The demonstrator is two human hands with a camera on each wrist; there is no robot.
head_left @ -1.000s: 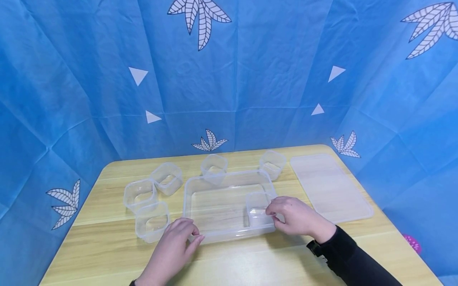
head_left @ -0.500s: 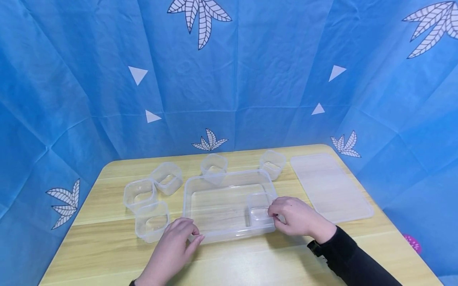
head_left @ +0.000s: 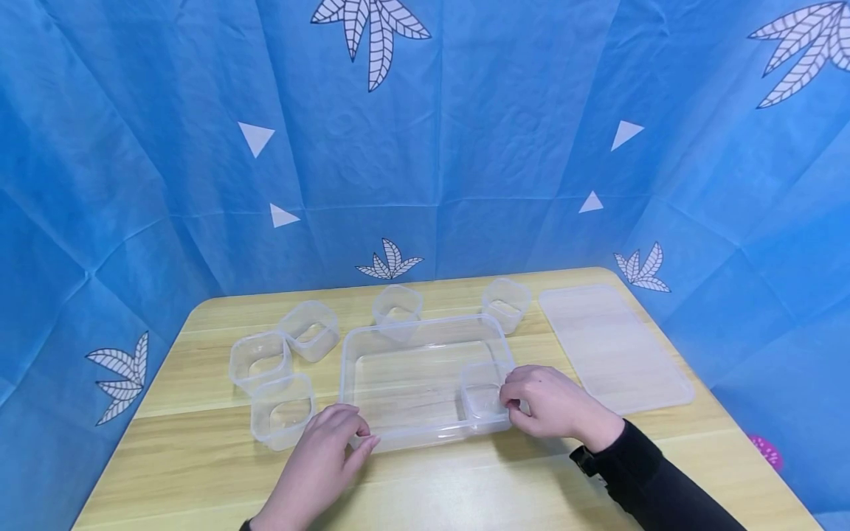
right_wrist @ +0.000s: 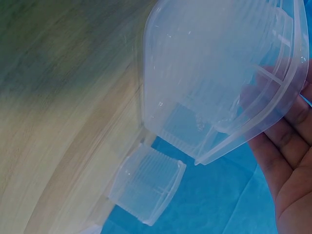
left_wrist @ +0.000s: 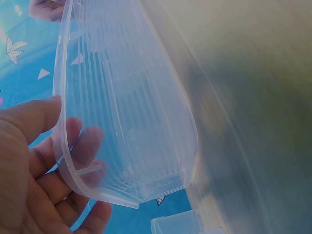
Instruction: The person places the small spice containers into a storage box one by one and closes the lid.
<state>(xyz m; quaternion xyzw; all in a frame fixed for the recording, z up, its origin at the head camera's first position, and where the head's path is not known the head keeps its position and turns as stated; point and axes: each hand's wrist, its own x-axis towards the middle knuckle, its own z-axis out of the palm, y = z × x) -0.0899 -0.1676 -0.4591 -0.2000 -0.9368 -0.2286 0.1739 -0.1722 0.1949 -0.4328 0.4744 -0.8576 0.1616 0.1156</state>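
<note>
The right grip (head_left: 550, 403) pinches a small, squarish clear-plastic cup (head_left: 479, 389), apparently seating it in the rectangular clear-plastic box (head_left: 425, 436) the left grip (head_left: 324, 447) holds; release seems next

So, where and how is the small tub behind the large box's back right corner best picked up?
Probably by its right rim, pinched from above and the right: the small tub stands upright, mouth up, and the large box crowds its near-left side.
</note>
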